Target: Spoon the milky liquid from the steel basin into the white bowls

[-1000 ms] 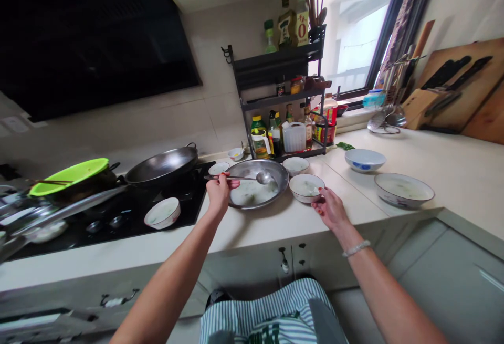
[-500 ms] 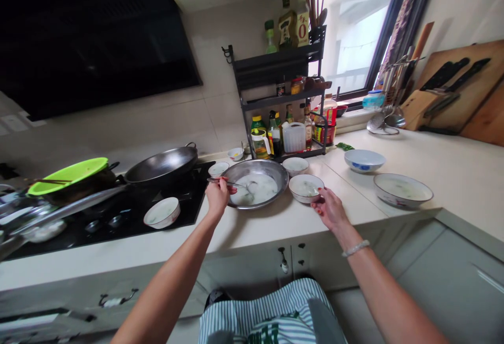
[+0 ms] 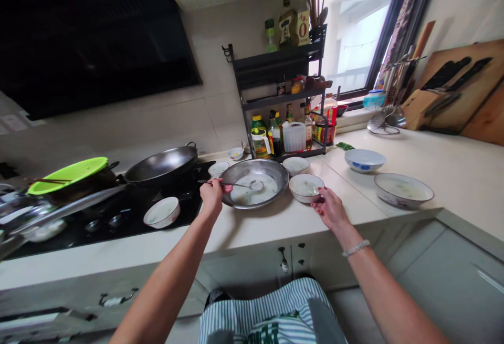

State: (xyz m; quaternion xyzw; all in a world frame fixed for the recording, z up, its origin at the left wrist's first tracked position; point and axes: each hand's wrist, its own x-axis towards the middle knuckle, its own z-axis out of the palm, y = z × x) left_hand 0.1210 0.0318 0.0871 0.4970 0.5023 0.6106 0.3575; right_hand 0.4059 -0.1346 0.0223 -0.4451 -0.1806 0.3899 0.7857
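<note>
My left hand (image 3: 211, 195) is closed round the handle of a metal ladle (image 3: 244, 185), whose cup rests in the pale soup inside a wide steel basin (image 3: 275, 172) on the counter. My right hand (image 3: 329, 207) touches the near rim of a small white bowl (image 3: 306, 186) with soup in it, just right of the basin; its fingers curl against the bowl's edge.
A black wok (image 3: 163, 165) and a green-lidded pot (image 3: 71, 175) sit on the hob, with a small bowl (image 3: 161, 212) in front. More bowls (image 3: 403, 189) stand to the right. A spice rack (image 3: 283, 102) and knife block (image 3: 429, 102) line the back.
My left hand has drawn back toward me and to the left, and the ladle's cup has come from the basin's far right edge down into the soup at its middle. My right hand has stayed put.
</note>
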